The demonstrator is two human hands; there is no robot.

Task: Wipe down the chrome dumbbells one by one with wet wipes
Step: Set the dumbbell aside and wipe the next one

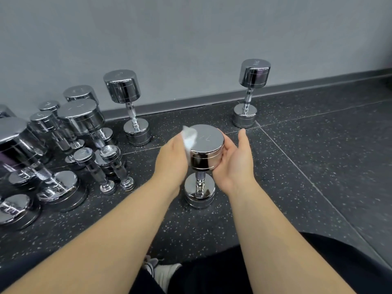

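The left hand (171, 160) had its fingers clamped on a wet wipe (189, 138), pressing it to the upright chrome dumbbell (207, 145); the right hand (235, 164) had its fingers curled around the top head.

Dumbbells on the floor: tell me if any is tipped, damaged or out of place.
None is tipped or visibly damaged; all seem to stand on end. Only oddity: one lone dumbbell stands by the wall, apart from the crowded group at left.
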